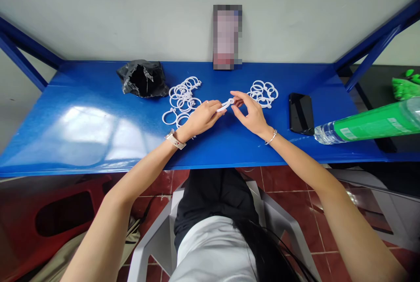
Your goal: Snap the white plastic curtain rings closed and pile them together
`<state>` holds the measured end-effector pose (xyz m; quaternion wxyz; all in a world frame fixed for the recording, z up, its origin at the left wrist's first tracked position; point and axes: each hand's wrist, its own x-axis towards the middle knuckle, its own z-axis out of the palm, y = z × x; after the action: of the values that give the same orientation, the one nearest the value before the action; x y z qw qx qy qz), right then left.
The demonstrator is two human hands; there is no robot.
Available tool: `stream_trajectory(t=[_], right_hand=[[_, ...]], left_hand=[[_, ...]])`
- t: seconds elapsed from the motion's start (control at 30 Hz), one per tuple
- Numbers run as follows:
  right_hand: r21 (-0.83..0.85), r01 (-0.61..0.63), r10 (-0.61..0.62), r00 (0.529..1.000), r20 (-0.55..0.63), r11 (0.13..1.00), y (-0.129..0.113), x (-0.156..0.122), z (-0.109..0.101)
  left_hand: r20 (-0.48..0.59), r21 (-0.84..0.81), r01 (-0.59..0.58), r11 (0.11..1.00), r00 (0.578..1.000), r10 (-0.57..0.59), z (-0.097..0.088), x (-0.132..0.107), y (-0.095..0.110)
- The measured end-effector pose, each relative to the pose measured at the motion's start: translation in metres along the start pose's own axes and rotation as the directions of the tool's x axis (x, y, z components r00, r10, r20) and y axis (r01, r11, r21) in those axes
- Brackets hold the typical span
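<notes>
Person seated at a blue table [229, 146]. The left hand [204, 116], its grip pinching a white ring [223, 107], holds it above the tabletop, between a larger ring pile [185, 95] and a smaller ring cluster [261, 99]. The right hand [252, 113] has its grip spread, thumb and forefinger parted at the ring's knobbed end.

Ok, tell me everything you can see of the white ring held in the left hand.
The slim white ring, smooth and plastic-looking, has a small round eyelet at its right end. It shows nearly edge-on, tilted with that end farther from the wearer, above the glossy blue tabletop and between two clusters of white rings. The left hand pinches its other end, hiding part. The right hand has thumb and forefinger parted by the eyelet; contact there is unclear.
</notes>
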<state>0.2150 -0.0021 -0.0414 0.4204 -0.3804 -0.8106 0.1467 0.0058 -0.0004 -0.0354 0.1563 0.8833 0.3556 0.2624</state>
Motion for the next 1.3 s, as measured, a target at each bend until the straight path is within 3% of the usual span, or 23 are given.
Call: stream_trajectory(t=[0.13, 0.27, 0.4, 0.57, 0.63, 0.77, 0.9, 1.03, 1.3], right_hand=[[-0.041, 0.034, -0.034, 0.999, -0.007, 0.999, -0.002, 0.000, -0.002], [-0.054, 0.070, -0.071, 0.997, -0.021, 0.996, -0.003, -0.001, -0.003], [-0.013, 0.100, -0.100, 0.994, -0.033, 0.995, -0.005, -0.001, -0.003], [-0.026, 0.082, -0.083, 0.995, -0.055, 0.996, -0.005, -0.001, -0.002], [-0.029, 0.072, -0.073, 0.995, -0.061, 0.997, -0.005, -0.001, -0.003], [-0.038, 0.061, -0.063, 0.996, -0.059, 0.997, -0.005, -0.002, -0.003], [-0.024, 0.119, -0.121, 0.988, -0.094, 0.993, -0.005, -0.001, -0.002], [-0.030, 0.183, -0.185, 0.973, -0.136, 0.983, -0.005, -0.001, -0.002], [-0.033, 0.184, -0.187, 0.971, -0.147, 0.982, -0.005, -0.001, -0.001]], left_hand=[[0.037, -0.358, 0.073, 0.931, 0.997, -0.064, -0.002, 0.001, 0.004], [0.125, -0.638, 0.191, 0.746, 0.982, -0.145, -0.005, 0.004, 0.006], [0.196, -0.754, 0.265, 0.602, 0.964, -0.179, -0.009, 0.005, 0.009], [0.179, -0.816, 0.233, 0.529, 0.972, -0.153, -0.008, 0.005, 0.011], [0.133, -0.808, 0.196, 0.556, 0.979, -0.153, -0.007, 0.004, 0.011], [0.013, -0.687, 0.130, 0.714, 0.986, -0.167, -0.007, 0.001, 0.011], [-0.089, -0.549, 0.037, 0.835, 0.991, -0.102, -0.006, 0.000, 0.008], [-0.158, -0.456, -0.030, 0.889, 0.986, -0.048, -0.003, 0.000, 0.005], [-0.208, -0.322, -0.047, 0.946, 0.978, -0.022, -0.004, -0.001, 0.008]])
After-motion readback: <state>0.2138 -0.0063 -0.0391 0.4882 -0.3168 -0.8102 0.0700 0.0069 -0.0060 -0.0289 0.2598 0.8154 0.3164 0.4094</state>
